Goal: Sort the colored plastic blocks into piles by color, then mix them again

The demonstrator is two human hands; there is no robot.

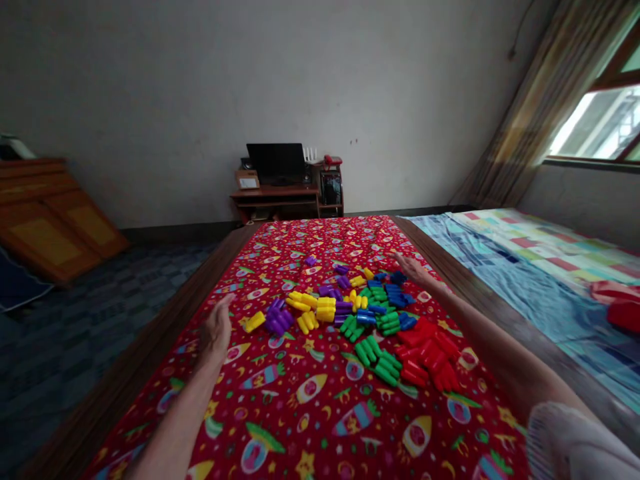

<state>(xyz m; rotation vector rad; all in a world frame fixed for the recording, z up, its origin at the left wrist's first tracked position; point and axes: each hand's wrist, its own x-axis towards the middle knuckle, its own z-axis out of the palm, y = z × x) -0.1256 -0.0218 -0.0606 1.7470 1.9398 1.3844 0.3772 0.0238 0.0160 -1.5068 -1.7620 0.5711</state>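
A heap of plastic blocks in purple, yellow, blue, green and red lies on a table under a red patterned cloth. My left hand hovers at the heap's left side, fingers stretched out, near a yellow block. My right hand reaches over the far right of the heap, fingers extended, beside the blue blocks. Neither hand holds anything. Red blocks lie nearest my right forearm.
The table's wooden edge drops to a dark floor on the left. A bed with a blue and checked cover runs along the right. A desk with a monitor stands at the far wall; a wooden cabinet is at left.
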